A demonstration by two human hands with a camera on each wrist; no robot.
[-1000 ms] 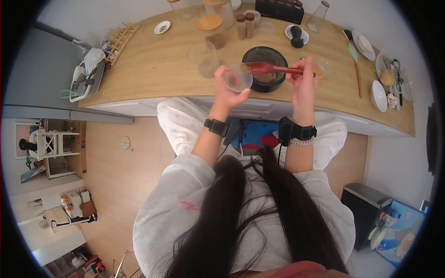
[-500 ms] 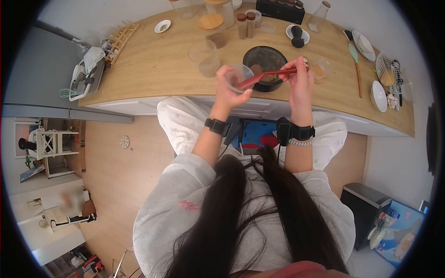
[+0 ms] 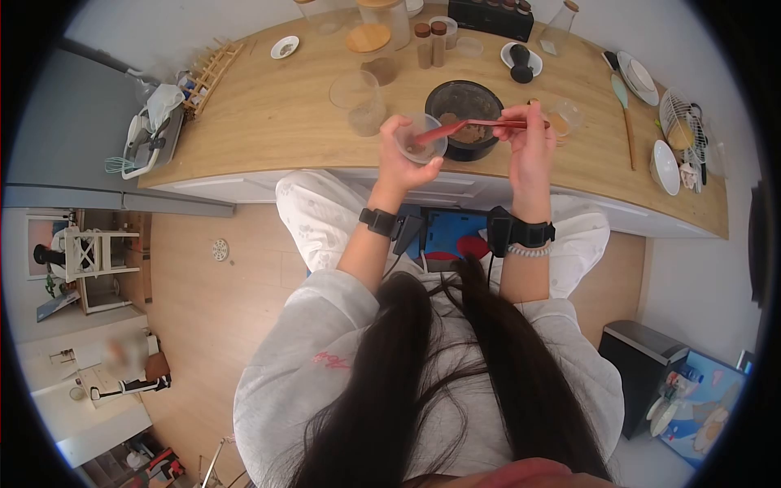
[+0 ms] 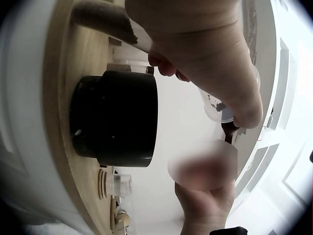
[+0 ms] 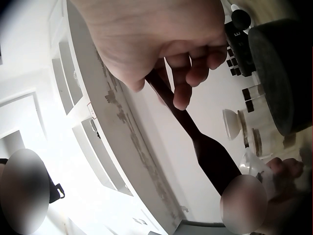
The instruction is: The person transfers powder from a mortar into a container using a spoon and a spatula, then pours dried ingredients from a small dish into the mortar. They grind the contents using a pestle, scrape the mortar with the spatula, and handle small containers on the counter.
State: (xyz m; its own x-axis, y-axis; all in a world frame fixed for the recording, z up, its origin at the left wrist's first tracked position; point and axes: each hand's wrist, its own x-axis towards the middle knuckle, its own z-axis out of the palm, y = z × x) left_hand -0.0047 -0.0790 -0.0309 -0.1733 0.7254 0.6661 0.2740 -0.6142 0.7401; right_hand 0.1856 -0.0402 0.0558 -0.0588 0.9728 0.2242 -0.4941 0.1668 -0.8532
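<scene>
I watch how the long red spatula [image 3: 443,130], pinched by the right grip [image 3: 530,148], has just dipped from above into the small clear plastic cup [image 3: 436,152] clasped in the left grip [image 3: 399,164], so its brown crumbs [image 4: 220,105] probably go there, the round black bowl [image 3: 477,153] standing beyond both grips.

From the head, the counter [image 3: 268,106] is seen from above, farther back; from each wrist, the scene is faced close, tilted sideways. The red spatula [image 5: 212,156] and black bowl [image 4: 129,117] are shared by all three.
</scene>
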